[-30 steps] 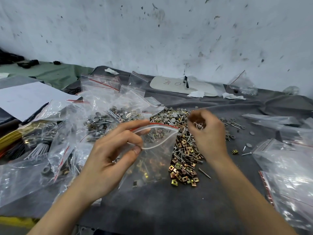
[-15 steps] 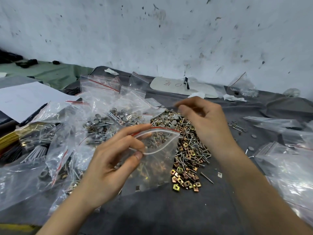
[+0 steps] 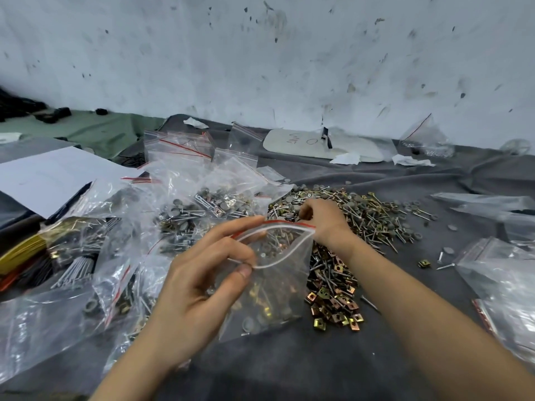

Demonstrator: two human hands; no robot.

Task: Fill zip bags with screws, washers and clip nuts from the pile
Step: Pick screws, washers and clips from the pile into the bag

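Zip bag (image 3: pixel 279 285): my left hand (image 3: pixel 197 290) pinches its rim, propping the mouth wide for loading. Right hand (image 3: pixel 325 219): fingers (image 3: pixel 304 210) curled in the pile (image 3: pixel 373 218); catch, cannot tell.

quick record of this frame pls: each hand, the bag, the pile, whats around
left hand: pinches the rim of the zip bag, holding its mouth open
right hand: down in the pile, fingers curled; any catch hidden
zip bag: clear, red strip, some hardware inside
clip nuts: at the pile's near edge
around: filled bags at left, grey cloth beneath
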